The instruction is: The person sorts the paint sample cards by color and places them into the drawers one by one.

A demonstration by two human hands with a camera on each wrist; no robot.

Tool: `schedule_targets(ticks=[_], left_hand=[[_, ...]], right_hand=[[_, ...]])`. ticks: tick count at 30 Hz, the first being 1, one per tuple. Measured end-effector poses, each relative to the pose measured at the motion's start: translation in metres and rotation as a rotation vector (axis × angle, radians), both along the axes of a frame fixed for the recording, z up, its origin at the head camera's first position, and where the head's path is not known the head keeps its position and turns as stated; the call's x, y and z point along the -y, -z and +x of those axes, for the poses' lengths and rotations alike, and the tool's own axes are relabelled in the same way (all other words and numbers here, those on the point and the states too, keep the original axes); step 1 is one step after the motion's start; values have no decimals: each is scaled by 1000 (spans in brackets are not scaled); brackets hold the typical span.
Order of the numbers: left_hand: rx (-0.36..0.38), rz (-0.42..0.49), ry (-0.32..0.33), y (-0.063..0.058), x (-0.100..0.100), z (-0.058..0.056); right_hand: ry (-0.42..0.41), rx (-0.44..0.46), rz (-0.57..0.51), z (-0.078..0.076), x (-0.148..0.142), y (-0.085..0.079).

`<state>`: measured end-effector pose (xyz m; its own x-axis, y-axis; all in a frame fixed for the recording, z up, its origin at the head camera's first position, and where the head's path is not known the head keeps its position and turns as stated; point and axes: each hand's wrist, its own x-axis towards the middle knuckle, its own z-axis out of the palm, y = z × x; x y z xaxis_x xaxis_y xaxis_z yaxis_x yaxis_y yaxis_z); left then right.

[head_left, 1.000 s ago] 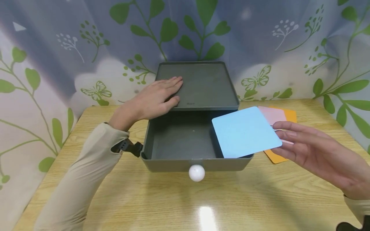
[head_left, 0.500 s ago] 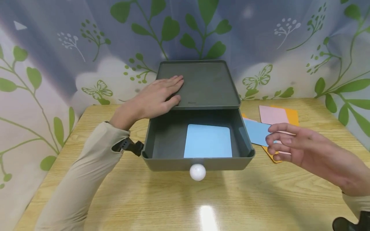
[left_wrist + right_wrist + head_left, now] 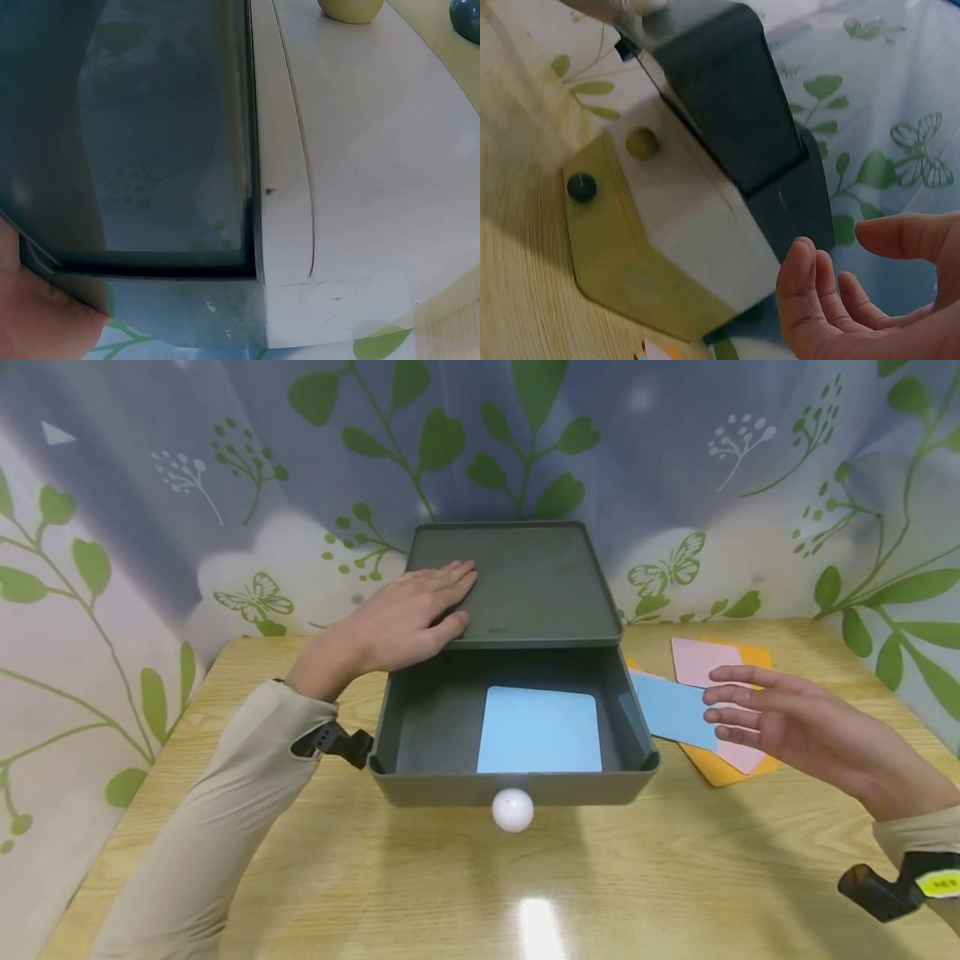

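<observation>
My left hand (image 3: 408, 618) lies flat on the dark grey top (image 3: 525, 581) of a small drawer unit, fingers straight. Below it the grey drawer (image 3: 442, 789) is pulled out, with a round white knob (image 3: 513, 810) on its front. One light blue card (image 3: 540, 731) lies inside, towards the right. My right hand (image 3: 810, 727) hovers right of the drawer with relaxed fingers, holding nothing; the right wrist view shows its thumb apart from the fingers. Its fingertips overlap another blue card (image 3: 667, 708), which lies on pink and orange cards beside the unit.
A second pink card (image 3: 697, 660) and orange card (image 3: 757, 657) lie behind. Under the grey drawer, the unit has a white drawer (image 3: 682, 187) with a yellow knob and a yellow drawer (image 3: 622, 255) with a dark knob. A patterned curtain (image 3: 300, 527) hangs behind the wooden table (image 3: 337, 877).
The blue card left my right hand and now lies in the drawer. The right hand has lifted slightly, its fingers straighter, uncovering more of the cards. My left hand stayed in place.
</observation>
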<state>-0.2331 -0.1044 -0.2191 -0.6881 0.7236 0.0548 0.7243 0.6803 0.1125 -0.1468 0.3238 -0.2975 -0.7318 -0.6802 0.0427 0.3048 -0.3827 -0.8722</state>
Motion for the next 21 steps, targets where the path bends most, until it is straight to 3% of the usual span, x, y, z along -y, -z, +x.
schedule_targets(ticks=[12,14,17,19,21], left_hand=[[-11,10,-2,1,2,1],[-13,9,-1,2,2,0],[-17,9,2,2,1,0],[-16,10,1,2,1,0],[-17,10,-1,2,1,0]], right_hand=[[120,167,48,-23,-12,21],[156,145,75,-26,-9,25],[223,33,182,-29,-3,30],[269,-63,289,-30,1,33],[325,-173,473,-32,5,35]])
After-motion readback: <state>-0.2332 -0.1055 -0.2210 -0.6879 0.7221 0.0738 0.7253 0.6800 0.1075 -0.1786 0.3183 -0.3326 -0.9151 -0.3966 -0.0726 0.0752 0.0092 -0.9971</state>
